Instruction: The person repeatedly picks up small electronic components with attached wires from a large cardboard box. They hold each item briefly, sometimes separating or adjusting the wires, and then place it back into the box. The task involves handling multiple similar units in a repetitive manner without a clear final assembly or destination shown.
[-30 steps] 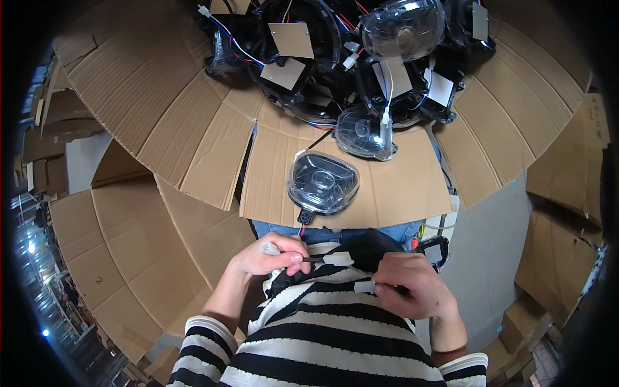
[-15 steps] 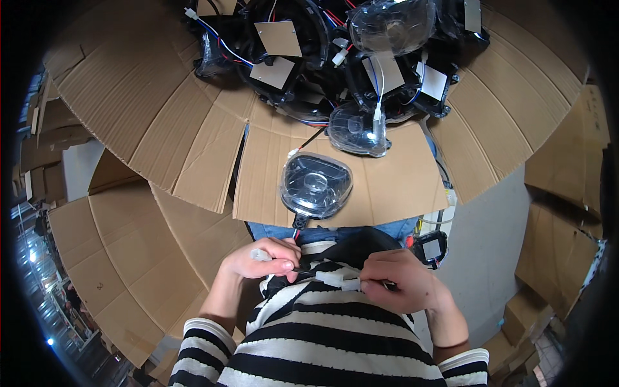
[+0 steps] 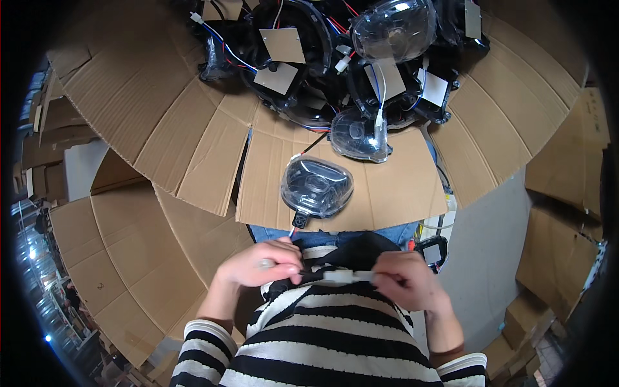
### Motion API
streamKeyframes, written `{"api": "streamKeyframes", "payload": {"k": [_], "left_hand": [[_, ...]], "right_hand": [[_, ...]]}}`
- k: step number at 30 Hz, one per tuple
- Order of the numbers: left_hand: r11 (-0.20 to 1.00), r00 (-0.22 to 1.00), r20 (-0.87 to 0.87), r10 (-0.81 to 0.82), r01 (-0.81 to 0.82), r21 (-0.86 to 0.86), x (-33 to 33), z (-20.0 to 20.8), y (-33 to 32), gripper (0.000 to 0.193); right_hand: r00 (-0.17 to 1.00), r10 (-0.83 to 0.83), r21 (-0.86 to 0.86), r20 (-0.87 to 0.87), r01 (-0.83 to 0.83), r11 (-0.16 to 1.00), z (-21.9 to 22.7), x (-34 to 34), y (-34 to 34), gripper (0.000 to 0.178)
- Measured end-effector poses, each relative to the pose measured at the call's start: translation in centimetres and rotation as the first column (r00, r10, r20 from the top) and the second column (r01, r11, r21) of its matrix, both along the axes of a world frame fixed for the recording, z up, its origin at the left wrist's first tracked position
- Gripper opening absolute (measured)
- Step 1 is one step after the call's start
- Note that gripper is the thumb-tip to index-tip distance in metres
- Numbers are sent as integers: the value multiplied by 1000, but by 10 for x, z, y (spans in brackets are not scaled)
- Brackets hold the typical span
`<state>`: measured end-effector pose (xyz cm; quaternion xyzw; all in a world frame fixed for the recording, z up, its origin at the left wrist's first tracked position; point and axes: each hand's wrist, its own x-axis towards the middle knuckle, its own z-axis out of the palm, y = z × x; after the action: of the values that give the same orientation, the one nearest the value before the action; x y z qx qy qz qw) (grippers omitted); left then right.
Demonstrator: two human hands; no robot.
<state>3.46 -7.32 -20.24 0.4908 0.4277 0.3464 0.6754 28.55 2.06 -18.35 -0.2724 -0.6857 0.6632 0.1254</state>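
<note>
Just in front of my striped shirt, a white plastic wire connector (image 3: 338,276) spans the gap between my hands, lying nearly level. My left hand (image 3: 261,263) is closed on a dark wire that leads to the connector's left end. A pale plastic piece (image 3: 266,263) shows between the fingers of that hand. My right hand (image 3: 407,280) pinches the connector's right end, slightly smeared by motion. Beyond my hands, a lamp with a clear domed cover (image 3: 317,187) lies on a cardboard flap, and thin wires run from its near tab toward my left hand.
A pile of black lamp housings (image 3: 290,64) with clear covers, square plates and loose wires fills the far side. Another clear-covered lamp (image 3: 358,134) rests on the cardboard flap (image 3: 393,193). Large cardboard boxes (image 3: 109,258) stand on both sides. A small black-framed part (image 3: 433,251) sits right of my lap.
My right hand has shifted slightly right and up. The connector has turned from a slight tilt to nearly level. My left hand stays almost in place, still on the wire.
</note>
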Motion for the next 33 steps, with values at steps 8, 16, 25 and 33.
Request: {"api": "streamKeyframes", "payload": {"k": [8,16,25,33], "left_hand": [[134,404,359,841,-799,587,-100,150,-65,23],[-152,-422,-217,880,-684,713,-240,40,-150,22],[-31,-411,-324,853,-658,752,-183,-30,-100,22],[434,438,11,899,-887,-161,-72,-30,124,33]], "right_hand": [[990,-132,-1,55,132,991,4,23,-1,2],[999,17,13,50,-17,1000,4,6,-2,3],[991,-11,7,136,10,1000,6,12,3,6],[996,-14,41,92,10,999,7,5,-1,6]]}}
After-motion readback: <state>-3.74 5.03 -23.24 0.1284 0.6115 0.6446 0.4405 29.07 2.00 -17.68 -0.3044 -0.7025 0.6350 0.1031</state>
